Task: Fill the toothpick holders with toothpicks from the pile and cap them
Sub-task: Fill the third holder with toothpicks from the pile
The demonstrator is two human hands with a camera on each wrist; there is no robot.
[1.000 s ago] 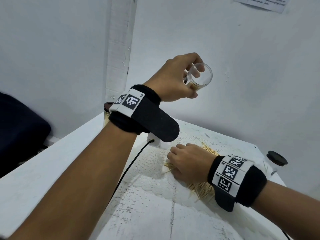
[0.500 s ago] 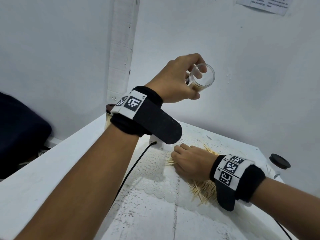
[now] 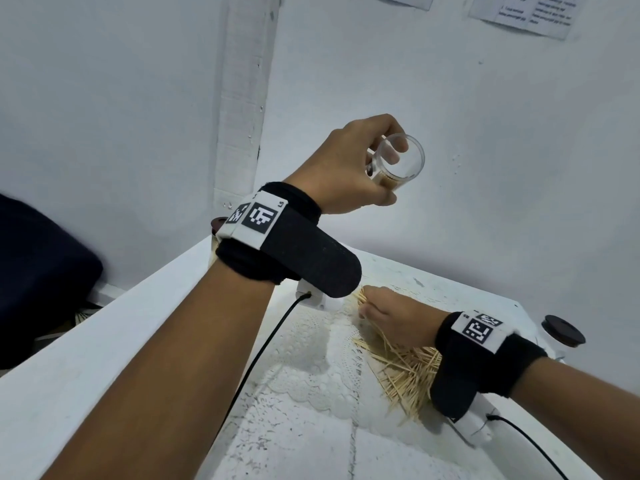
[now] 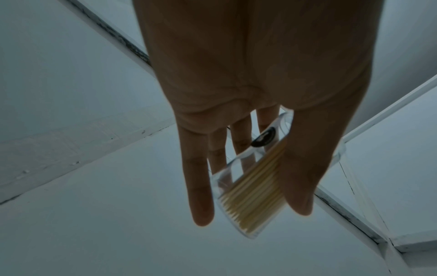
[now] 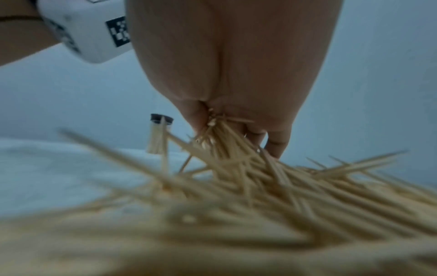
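Observation:
My left hand (image 3: 353,168) holds a clear toothpick holder (image 3: 398,161) up in the air, tilted with its open mouth toward me. Several toothpicks lie along its lower side, seen in the left wrist view inside the holder (image 4: 250,190) between thumb and fingers. My right hand (image 3: 394,317) is low over the toothpick pile (image 3: 405,372) on the white table and pinches a bunch of toothpicks (image 3: 360,297), whose tips stick out past the fingers. In the right wrist view the pinched bunch (image 5: 217,134) rises out of the blurred pile (image 5: 260,205).
A capped holder filled with toothpicks (image 5: 159,134) stands at the table's far left, mostly hidden behind my left wrist in the head view. A dark-capped holder (image 3: 562,332) stands at the right edge. A lace mat (image 3: 311,358) lies under the pile. White walls close in behind.
My right hand has closed on a bunch of toothpicks and lifted slightly off the pile. The left hand with the holder stays raised, barely moved.

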